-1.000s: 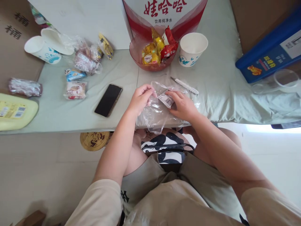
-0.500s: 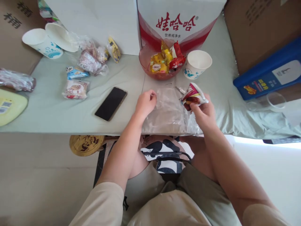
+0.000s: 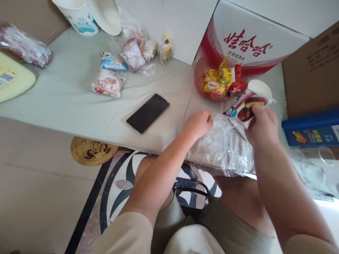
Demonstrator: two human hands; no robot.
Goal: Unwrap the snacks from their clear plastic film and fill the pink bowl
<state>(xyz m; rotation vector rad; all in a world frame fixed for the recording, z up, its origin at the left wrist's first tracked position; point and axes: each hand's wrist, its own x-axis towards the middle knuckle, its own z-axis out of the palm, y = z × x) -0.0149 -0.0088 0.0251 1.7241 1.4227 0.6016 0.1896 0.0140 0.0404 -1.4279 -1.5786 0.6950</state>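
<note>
My right hand (image 3: pixel 261 125) is raised above the table edge and closed on a small snack packet (image 3: pixel 245 106), white and red with a brown picture. Just to its left, my left hand (image 3: pixel 197 124) is curled and pinches the upper edge of a crumpled clear plastic bag (image 3: pixel 222 150) that lies on the pale green cloth and hangs over the table's front edge. Behind the packet stands a white paper cup (image 3: pixel 261 88). A pink bowl (image 3: pixel 202 90) of yellow and red wrapped snacks sits just beyond my hands.
A black phone (image 3: pixel 147 113) lies left of my left hand. Several wrapped snacks (image 3: pixel 108 82) and two paper cups (image 3: pixel 79 16) lie at the back left. A red-and-white carton (image 3: pixel 246 42) stands behind the bowl, a blue box (image 3: pixel 311 128) at the right.
My right hand left the clear bag, took up a snack packet and lifted it higher toward the paper cup. My left hand stayed pinching the bag. The camera swung left and tilted.
</note>
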